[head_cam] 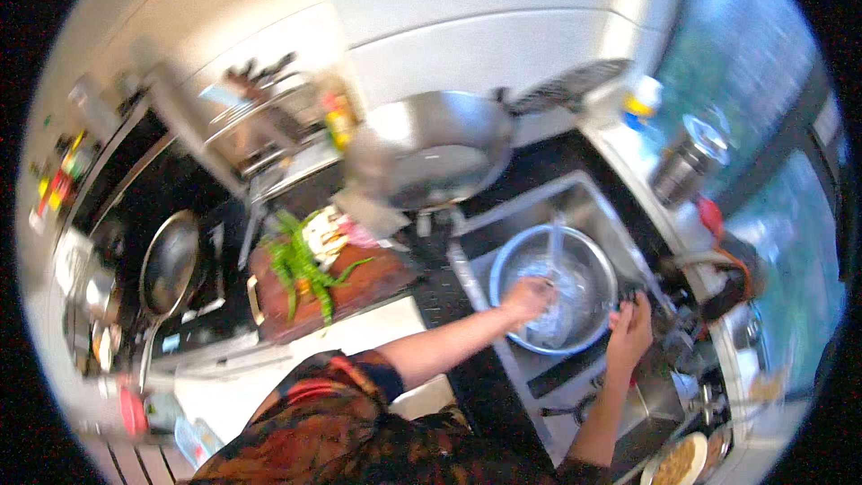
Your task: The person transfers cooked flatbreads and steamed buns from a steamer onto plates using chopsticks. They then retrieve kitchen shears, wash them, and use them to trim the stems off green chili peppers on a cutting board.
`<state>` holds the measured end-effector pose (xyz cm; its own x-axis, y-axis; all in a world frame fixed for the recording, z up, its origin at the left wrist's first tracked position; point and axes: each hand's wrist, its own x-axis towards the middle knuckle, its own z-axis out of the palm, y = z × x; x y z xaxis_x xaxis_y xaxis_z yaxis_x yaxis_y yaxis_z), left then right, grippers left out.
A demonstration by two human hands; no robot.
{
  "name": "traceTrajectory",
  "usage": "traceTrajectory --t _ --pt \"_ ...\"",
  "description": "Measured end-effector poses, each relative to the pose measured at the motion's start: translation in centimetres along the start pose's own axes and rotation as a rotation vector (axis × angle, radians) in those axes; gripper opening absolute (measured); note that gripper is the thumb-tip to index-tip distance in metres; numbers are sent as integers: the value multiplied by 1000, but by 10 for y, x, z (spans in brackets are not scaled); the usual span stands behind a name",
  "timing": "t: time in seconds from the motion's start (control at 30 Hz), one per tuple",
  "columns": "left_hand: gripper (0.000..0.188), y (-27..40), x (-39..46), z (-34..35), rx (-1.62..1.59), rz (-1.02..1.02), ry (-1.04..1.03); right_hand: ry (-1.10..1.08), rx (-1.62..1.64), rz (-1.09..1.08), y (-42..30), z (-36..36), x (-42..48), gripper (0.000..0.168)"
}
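Note:
A round metal basin sits in the steel sink, with what looks like clear water in it. My left hand is over the near left part of the basin, its fingers curled. A pale, translucent strip reaches from the far rim toward these fingers; whether it is a water stream or a held thing is blurred. My right hand is at the basin's right rim, fingers bent, close to a small dark part I cannot identify. Contact with the rim is unclear.
A large wok stands beyond the sink. Green chillies and chopped white pieces lie on a wooden cutting board to the left. A frying pan is on the far-left stove. A steel container stands on the windowsill.

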<state>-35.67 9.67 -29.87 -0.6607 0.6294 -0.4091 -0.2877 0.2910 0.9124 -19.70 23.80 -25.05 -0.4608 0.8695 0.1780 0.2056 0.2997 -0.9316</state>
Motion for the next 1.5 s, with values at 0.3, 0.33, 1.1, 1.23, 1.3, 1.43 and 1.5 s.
traceTrajectory --t 0.3,0.33,1.1,1.23,1.3,1.43,1.5 --pt "28 -6 -115 -75 -440 33 142 -531 -268 -434 -117 91 -153 53" --pt "29 -6 -132 -93 -463 78 185 -571 -282 -425 -131 101 -167 54" --pt "57 -177 -542 -475 -460 293 965 -1932 176 -346 -326 409 -530 55" --pt "57 -205 -587 -440 -693 177 1228 -2281 135 -306 -321 415 -580 52" --pt "57 -204 -615 -418 -833 180 1283 -2437 112 -287 -322 411 -609 51" --pt "60 -218 -666 -397 -941 264 1422 -2654 81 -308 -331 391 -676 48" --pt "60 -231 -699 -385 -933 296 1476 -2729 71 -316 -334 370 -720 47"
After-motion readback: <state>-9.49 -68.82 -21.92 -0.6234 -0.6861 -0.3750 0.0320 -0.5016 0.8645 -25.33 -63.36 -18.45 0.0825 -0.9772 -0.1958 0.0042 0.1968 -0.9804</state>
